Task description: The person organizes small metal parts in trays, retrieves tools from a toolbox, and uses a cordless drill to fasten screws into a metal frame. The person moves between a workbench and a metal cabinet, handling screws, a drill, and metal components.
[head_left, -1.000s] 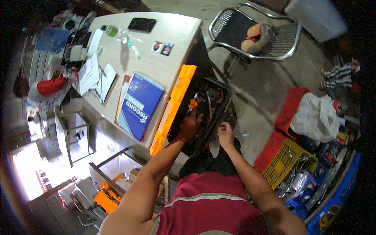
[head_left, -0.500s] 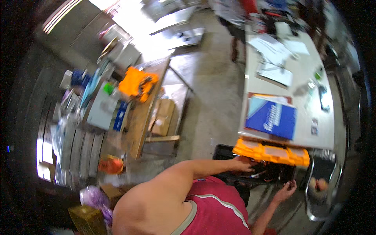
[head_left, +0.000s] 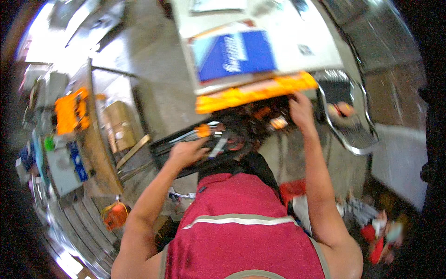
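Pale table point(head_left: 311, 35) up top with one blue book point(head_left: 258, 49) on it, one chair point(head_left: 339, 90) to the right, one orange case point(head_left: 70, 111) off on a wooden table point(head_left: 104, 174) at left. Two hands at work at one toolbox point(head_left: 241, 122), just below the pale table: left hand point(head_left: 187, 152) over the black tray point(head_left: 158, 160), covering part of it, right hand point(head_left: 301, 108) at the right end of one orange lid point(head_left: 258, 93). Whether either grips, I can't tell. That lid screens the toolbox's far side. Half a second ago, the right hand sat lower, clear of the lid.
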Demonstrator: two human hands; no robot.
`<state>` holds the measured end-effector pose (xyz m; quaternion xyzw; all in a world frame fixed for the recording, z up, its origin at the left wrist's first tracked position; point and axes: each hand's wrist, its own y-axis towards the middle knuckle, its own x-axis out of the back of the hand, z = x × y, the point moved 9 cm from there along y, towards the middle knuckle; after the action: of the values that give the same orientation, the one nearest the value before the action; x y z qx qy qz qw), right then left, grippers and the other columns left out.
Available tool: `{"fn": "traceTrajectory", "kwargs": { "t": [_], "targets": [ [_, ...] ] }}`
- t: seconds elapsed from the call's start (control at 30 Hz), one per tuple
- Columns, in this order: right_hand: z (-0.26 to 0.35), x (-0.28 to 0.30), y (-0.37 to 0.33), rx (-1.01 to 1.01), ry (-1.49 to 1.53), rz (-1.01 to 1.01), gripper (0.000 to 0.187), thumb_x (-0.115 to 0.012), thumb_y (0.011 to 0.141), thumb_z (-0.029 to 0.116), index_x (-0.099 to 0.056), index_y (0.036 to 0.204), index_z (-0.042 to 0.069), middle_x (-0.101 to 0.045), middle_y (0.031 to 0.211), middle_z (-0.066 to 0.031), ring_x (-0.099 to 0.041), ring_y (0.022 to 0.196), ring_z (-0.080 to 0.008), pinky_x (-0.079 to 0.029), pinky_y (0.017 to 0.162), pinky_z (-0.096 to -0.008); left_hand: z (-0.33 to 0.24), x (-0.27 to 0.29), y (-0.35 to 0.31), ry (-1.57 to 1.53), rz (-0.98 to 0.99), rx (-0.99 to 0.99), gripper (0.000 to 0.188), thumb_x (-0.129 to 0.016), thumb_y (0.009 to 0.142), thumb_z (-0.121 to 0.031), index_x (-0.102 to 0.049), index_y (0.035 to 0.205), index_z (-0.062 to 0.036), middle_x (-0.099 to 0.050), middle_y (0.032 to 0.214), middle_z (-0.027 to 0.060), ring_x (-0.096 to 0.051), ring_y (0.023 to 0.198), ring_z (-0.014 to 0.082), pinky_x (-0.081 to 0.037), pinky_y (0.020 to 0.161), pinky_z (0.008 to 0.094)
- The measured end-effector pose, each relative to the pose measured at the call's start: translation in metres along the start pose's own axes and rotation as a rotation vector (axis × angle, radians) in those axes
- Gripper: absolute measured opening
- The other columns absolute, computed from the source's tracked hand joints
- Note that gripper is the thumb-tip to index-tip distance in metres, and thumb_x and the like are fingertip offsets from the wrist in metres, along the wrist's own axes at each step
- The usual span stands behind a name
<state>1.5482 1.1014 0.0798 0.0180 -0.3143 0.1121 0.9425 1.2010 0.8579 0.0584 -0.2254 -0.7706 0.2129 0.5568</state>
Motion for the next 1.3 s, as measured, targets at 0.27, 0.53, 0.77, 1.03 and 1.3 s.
{"fn": "traceTrajectory", "kwargs": {
  "t": [0.27, 0.53, 0.77, 1.03, 1.3],
  "targets": [
    [-0.051, 0.019, -0.024, -0.108, 0.118, 0.084, 0.050, -0.053, 0.084, 0.001, -0.057, 0.133, 0.001, -0.063, 0.129, -0.0225, -0.059, 0.120, -0.0396, -0.045, 0.104, -0.0426, 0.000, -0.015, -0.040, 0.031, -0.206, 0.049, 0.045, -0.065, 0.092, -0.041, -0.061, 0.131, -0.0172, -0.073, 0.090, 0.0171, -0.070, 0.076, 0.0369, -0.056, 0.068, 0.0471],
    [-0.061, 0.014, -0.028, -0.028, 0.056, 0.011, 0.043, -0.054, 0.083, 0.000, -0.062, 0.125, 0.002, -0.068, 0.118, -0.0215, -0.064, 0.110, -0.0376, -0.050, 0.096, -0.0427, 0.003, -0.003, -0.045, 0.015, -0.284, 0.035, 0.045, -0.066, 0.092, -0.039, -0.060, 0.129, -0.0151, -0.072, 0.092, 0.0173, -0.070, 0.080, 0.0374, -0.055, 0.071, 0.0472],
    [-0.138, -0.162, -0.050, -0.001, -0.383, 0.493, 0.046, -0.062, 0.078, 0.007, -0.065, 0.123, 0.013, -0.067, 0.120, -0.0162, -0.064, 0.106, -0.0383, -0.052, 0.093, -0.0474, 0.009, 0.001, -0.047, 0.075, -0.257, 0.032, 0.044, -0.069, 0.090, -0.037, -0.061, 0.126, -0.0136, -0.072, 0.092, 0.0174, -0.070, 0.081, 0.0360, -0.055, 0.071, 0.0459],
    [-0.142, -0.197, -0.085, 0.132, -0.661, 0.599, 0.045, -0.065, 0.086, 0.043, -0.069, 0.118, 0.011, -0.061, 0.129, -0.0153, -0.050, 0.125, -0.0367, -0.036, 0.109, -0.0573, 0.006, 0.012, -0.045, 0.114, -0.221, 0.047, 0.043, -0.070, 0.089, -0.035, -0.062, 0.126, -0.0141, -0.072, 0.091, 0.0159, -0.071, 0.080, 0.0349, -0.055, 0.071, 0.0450],
    [-0.136, -0.168, -0.095, 0.101, -0.580, 0.788, 0.033, -0.063, 0.087, 0.032, -0.072, 0.096, 0.002, -0.071, 0.101, -0.0230, -0.069, 0.094, -0.0404, -0.055, 0.085, -0.0497, 0.006, 0.008, -0.038, 0.086, -0.222, 0.036, 0.044, -0.070, 0.090, -0.034, -0.061, 0.127, -0.0133, -0.073, 0.093, 0.0159, -0.071, 0.079, 0.0347, -0.056, 0.071, 0.0440]
  ]
}}
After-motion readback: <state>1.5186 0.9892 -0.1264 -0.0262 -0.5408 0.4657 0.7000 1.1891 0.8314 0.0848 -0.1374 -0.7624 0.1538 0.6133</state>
